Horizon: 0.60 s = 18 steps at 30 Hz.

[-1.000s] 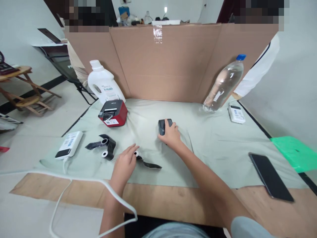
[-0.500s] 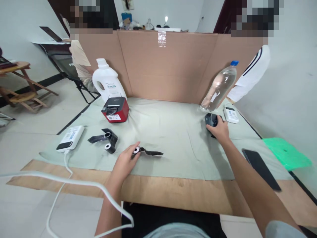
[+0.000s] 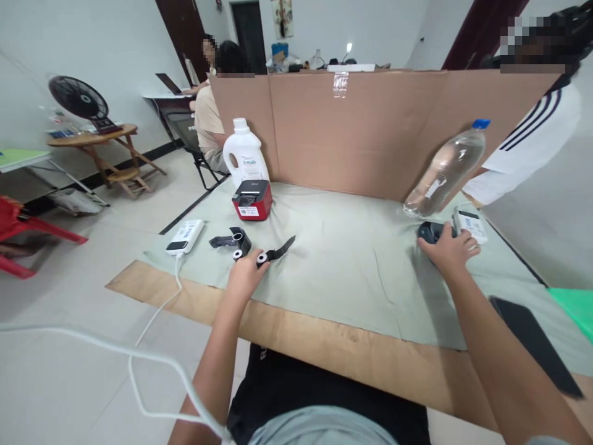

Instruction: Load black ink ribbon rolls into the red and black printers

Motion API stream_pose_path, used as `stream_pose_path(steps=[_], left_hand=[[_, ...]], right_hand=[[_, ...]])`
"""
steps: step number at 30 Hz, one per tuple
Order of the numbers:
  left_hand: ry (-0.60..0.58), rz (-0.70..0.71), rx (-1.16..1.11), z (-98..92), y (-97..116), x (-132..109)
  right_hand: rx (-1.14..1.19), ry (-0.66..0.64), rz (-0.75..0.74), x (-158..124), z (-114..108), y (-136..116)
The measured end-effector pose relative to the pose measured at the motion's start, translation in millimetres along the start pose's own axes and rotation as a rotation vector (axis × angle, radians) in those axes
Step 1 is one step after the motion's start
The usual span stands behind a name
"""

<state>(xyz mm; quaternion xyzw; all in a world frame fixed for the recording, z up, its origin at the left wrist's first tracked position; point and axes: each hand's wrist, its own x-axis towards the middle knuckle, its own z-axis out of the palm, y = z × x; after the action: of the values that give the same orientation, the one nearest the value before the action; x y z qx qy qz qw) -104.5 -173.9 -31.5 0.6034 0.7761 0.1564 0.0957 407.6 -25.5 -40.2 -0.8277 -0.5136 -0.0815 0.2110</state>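
Note:
My left hand (image 3: 245, 275) is closed around a small black roll (image 3: 262, 258) with a white core, low over the green cloth. A loose black strip (image 3: 282, 248) trails from it to the right. Just beyond the hand lie more black rolls (image 3: 241, 236) with a strip unwound, partly hidden by my fingers. My right hand (image 3: 449, 247) has its thumb and index finger on either side of a dark, boxy object (image 3: 430, 232), the other fingers spread. What this object is, I cannot make out. A white device (image 3: 470, 226) stands right beside it, partly behind my fingers.
A red-and-black printer (image 3: 252, 201) stands before a white jug (image 3: 245, 151). A clear bottle (image 3: 447, 167) tilts against the cardboard screen (image 3: 347, 136). A white cabled device (image 3: 185, 237) sits at left, a black phone (image 3: 535, 346) at right. A white cable (image 3: 152, 352) crosses the lower left.
The view has swung left. My left hand has brought its roll left, close to the other rolls. The right hand's outer fingers have spread, while the dark object stays about where it was.

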Motion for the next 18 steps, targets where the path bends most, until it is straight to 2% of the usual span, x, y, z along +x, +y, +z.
stream_pose_path(steps=[2, 4, 7, 10, 12, 14, 16, 18], left_hand=[[-0.005, -0.001, 0.017, 1.9, 1, 0], [-0.012, 0.008, 0.021, 2.3, 2, 0], [0.006, 0.136, -0.036, -6.2, 2, 3], [0.128, 0.298, -0.186, -29.6, -5, 16], [0.215, 0.278, -0.308, -48.7, -14, 38], [0.28, 0.18, -0.429, -63.6, -27, 75], [0.344, 0.048, -0.559, -69.7, -42, 121], [0.364, -0.121, -0.682, -66.5, -54, 168]], right_hand=[[0.016, 0.136, -0.138, -22, 3, -16], [0.053, 0.16, -0.251, -45, 7, -33], [0.137, 0.095, -0.355, -75, 17, -62], [0.27, -0.005, -0.458, -94, 22, -100], [0.378, -0.088, -0.544, -102, 21, -134], [0.469, -0.195, -0.639, -109, 19, -179], [0.512, -0.307, -0.728, -116, 17, -234], [0.504, -0.391, -0.812, -122, 18, -296]])
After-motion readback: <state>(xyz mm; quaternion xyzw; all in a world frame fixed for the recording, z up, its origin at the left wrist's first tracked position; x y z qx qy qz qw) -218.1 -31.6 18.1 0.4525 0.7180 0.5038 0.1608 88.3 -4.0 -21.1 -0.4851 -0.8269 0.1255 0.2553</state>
